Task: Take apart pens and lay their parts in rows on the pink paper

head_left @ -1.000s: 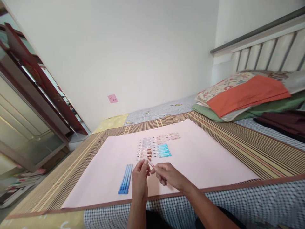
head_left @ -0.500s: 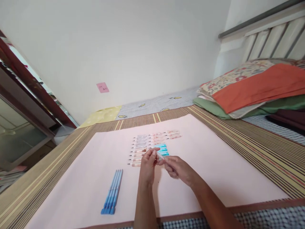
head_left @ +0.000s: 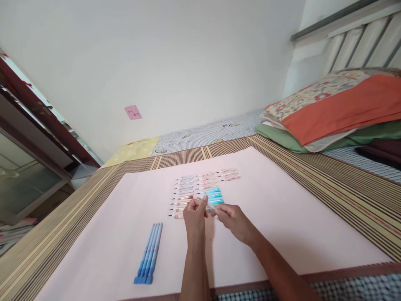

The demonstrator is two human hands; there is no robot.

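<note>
Pink sheet [head_left: 282,217] spread flat on a stripy mat [head_left: 328,184]. Pinching one thin clear pen [head_left: 210,205] between left hand [head_left: 194,217] and right hand [head_left: 233,219], fingertips closed on it, just above the near pen rows [head_left: 200,190]. Off left, blue pens [head_left: 148,255].

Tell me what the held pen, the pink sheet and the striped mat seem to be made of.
Held pen: likely clear plastic; the barrel looks see-through.
Pink sheet: probably matte paper or card; flat, no shine.
Striped mat: apparently woven bamboo or straw; fine parallel strips.
</note>
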